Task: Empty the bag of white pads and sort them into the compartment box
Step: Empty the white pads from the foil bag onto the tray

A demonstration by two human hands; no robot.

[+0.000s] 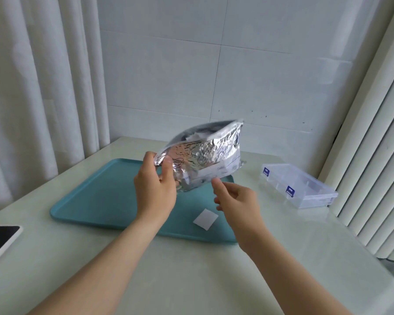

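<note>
Bag: the silver foil bag (200,158) is held in the air above the far half of the teal tray (96,196), tilted; its long axis runs from 7 o'clock to 1 o'clock, and its open mouth points up toward 1 o'clock, with white pads showing inside.
Left hand: your left hand (155,189) pinches the bag's edge at the 9 o'clock side, thumb in front of the foil and the other fingers curled behind it.
Right hand: your right hand (237,201) is loosely half-curled at 5 o'clock of the bag, thumb tip at the bag's lower edge; whether it actually grips the foil cannot be told.
Loose pad: one white pad (205,218) lies flat on the tray near its front right corner, at 6 o'clock of the bag, turned so its corners point like a diamond.
Compartment box: the clear compartment box (300,187) with two blue latches sits on the table (191,269) at 3 o'clock of the tray, well apart from it, its long axis running from 10 o'clock to 4 o'clock.
Dark screen: a dark screen (0,237) lies at the table's 9 o'clock edge.
</note>
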